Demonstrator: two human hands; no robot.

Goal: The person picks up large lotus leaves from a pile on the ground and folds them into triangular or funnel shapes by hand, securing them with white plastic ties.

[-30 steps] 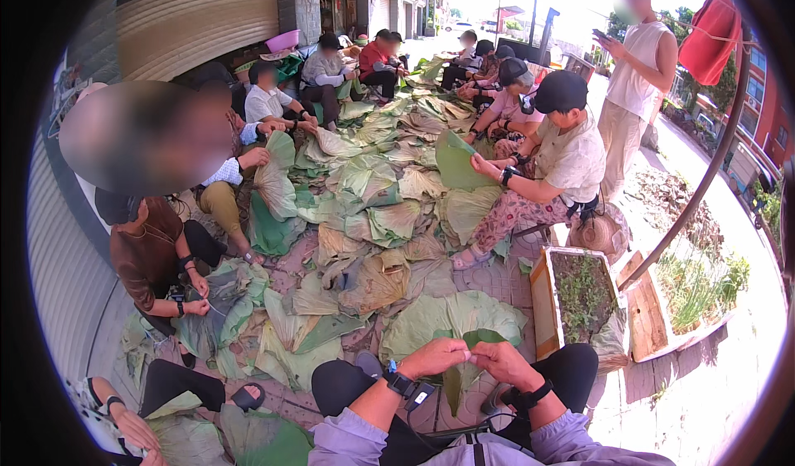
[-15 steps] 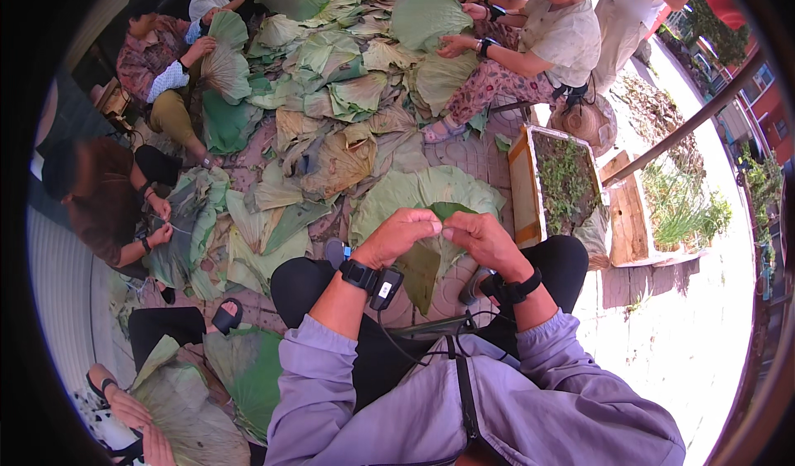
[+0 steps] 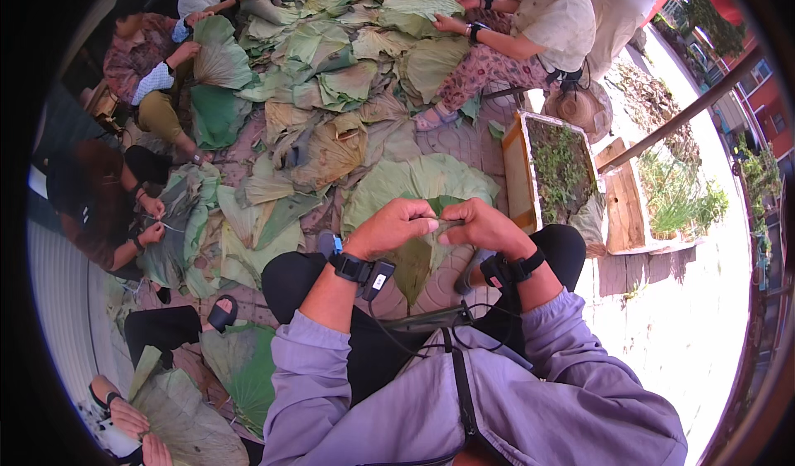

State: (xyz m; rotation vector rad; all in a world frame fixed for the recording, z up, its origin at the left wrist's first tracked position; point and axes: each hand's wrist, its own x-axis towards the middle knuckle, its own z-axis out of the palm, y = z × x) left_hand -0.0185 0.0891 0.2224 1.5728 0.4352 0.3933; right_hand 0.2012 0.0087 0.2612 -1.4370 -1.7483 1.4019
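A large, pale green lotus leaf [image 3: 377,191] spreads beyond my hands, its edge close above the paving. My left hand [image 3: 396,226] pinches the leaf near its middle with thumb and forefinger. Close beside it my right hand [image 3: 487,228] pinches the same leaf, the two thumb tips almost meeting. Between the fingers shows a darker green patch, and below them a folded, olive-green flap [image 3: 411,269] hangs toward my feet. What exactly lies between the fingertips is too small to make out.
Overlapping lotus leaves [image 3: 331,147] cover the paving ahead. Several people sit around them, handling leaves. At right stand a foam planter box [image 3: 520,172] with green plants and a second planter [image 3: 623,205]. At lower left another person's hands [image 3: 137,425] rest by a greyish leaf [image 3: 186,416].
My thumb tips have parted slightly, and my right hand has tilted a little. The whole view has shifted a bit. Across the pile, the person at right has lowered their leaf.
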